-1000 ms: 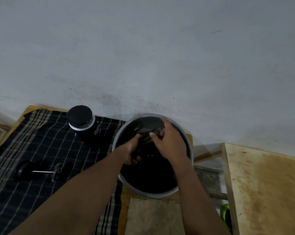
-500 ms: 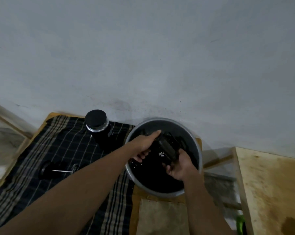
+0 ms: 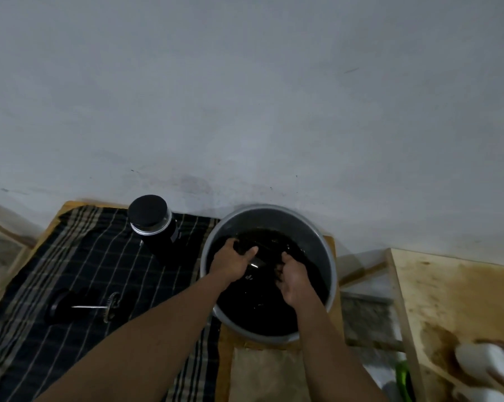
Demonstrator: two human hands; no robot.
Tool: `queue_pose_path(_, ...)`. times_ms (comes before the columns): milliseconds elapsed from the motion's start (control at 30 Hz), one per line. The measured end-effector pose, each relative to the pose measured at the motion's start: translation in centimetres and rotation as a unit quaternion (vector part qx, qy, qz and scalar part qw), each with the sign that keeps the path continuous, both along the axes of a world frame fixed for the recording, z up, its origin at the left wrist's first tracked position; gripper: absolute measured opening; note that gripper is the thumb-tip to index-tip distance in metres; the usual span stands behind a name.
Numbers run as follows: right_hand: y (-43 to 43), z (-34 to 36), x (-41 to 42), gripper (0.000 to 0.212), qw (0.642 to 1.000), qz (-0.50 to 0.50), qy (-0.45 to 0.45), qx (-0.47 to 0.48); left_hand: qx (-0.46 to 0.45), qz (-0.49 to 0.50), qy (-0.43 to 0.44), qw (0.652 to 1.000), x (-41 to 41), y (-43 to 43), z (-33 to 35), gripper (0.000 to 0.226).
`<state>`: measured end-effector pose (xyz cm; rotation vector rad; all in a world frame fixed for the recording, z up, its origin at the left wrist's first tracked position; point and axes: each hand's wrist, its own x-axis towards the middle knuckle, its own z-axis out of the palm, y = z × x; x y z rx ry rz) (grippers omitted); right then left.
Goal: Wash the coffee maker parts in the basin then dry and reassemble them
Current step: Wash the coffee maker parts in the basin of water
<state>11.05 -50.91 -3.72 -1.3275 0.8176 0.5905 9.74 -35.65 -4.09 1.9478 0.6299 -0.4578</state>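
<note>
The checked cloth carries the upright black canister and the plunger lying flat, both outside the basin just beside it. Washing is the step in hand; drying and reassembly look not yet begun. In the basin's dark water the left hand curls its fingers round one end of a dark part, while the right hand meets the other end with fingertips submerged — whether gripping or only rubbing I cannot tell. Next, I judge, the part needs turning and rubbing all round, then a firm lift out — wet things slip.
</note>
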Motion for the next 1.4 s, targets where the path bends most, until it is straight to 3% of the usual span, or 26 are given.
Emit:
queue_pose_path(167,-1.9,-1.3,-1.3,0.025,0.979,0.061,-0.051,-0.188,0.011,-0.008,0.093,0.996,-0.7,-2.4,-2.1,0.082)
queue_pose_path(267,-3.2,-1.4,-1.8,0.015,0.973,0.105,-0.074,-0.193,-0.014,0.037,0.133,0.99,-0.8,-3.0,-2.3,0.082)
queue_pose_path(333,-3.0,-0.8,-1.5,0.017,0.97,0.125,-0.108,-0.181,-0.106,0.099,0.162,0.976,-0.6,-2.6,-1.9,0.074)
queue_pose_path(400,-2.7,0.1,-1.2,0.027,0.948,0.163,-0.187,-0.202,-0.226,0.132,0.217,0.941,-0.6,-2.0,-0.7,0.057)
queue_pose_path(500,-2.4,2.2,-0.4,0.045,0.859,0.285,-0.326,-0.272,-0.329,0.14,0.248,0.9,-0.7,-1.7,-0.3,0.051)
queue_pose_path(600,-1.8,5.4,0.5,0.055,0.757,0.378,-0.416,-0.333,-0.395,0.168,0.268,0.862,-0.6,-1.9,-0.4,0.079)
queue_pose_path(667,-1.1,7.1,0.6,0.059,0.696,0.407,-0.457,-0.375,-0.421,0.148,0.27,0.853,-0.4,-1.9,-0.2,0.085)
queue_pose_path(733,-0.7,7.9,0.3,0.058,0.672,0.392,-0.486,-0.399,-0.436,0.146,0.243,0.854,-0.2,-1.9,0.6,0.077)
queue_pose_path(800,-0.8,7.4,0.2,0.051,0.721,0.322,-0.489,-0.371,-0.45,0.169,0.196,0.855,0.1,-1.4,1.9,0.06)
queue_pose_path(867,-1.4,5.9,0.2,0.037,0.818,0.202,-0.453,-0.292,-0.442,0.175,0.153,0.866,0.6,-0.4,3.3,0.044)
queue_pose_path(933,-1.5,4.3,-0.1,0.023,0.924,0.049,-0.347,-0.151,-0.399,0.138,0.126,0.898,0.8,0.7,4.5,0.034)
queue_pose_path(967,-1.4,3.7,-0.3,0.019,0.962,-0.027,-0.268,-0.053,-0.373,0.109,0.112,0.915,0.8,1.2,5.1,0.033)
queue_pose_path(1000,-1.4,3.4,-0.7,0.02,0.977,-0.092,-0.186,0.046,-0.35,0.087,0.093,0.928,0.9,1.4,5.6,0.033)
queue_pose_path(1067,-1.2,2.8,-1.4,0.03,0.966,-0.164,-0.066,0.191,-0.303,0.065,0.035,0.95,1.0,1.7,6.1,0.036)
queue_pose_path(1167,0.2,1.8,-2.3,0.044,0.933,-0.216,-0.008,0.289,-0.256,0.031,-0.018,0.966,0.9,1.1,6.2,0.038)
queue_pose_path(1300,1.2,1.2,-2.9,0.046,0.923,-0.235,-0.007,0.305,-0.215,0.013,-0.055,0.975,0.4,-0.2,5.7,0.051)
queue_pose_path(1400,0.9,1.4,-3.0,0.04,0.947,-0.178,-0.059,0.26,-0.183,0.016,-0.118,0.976,0.0,-1.1,5.0,0.079)
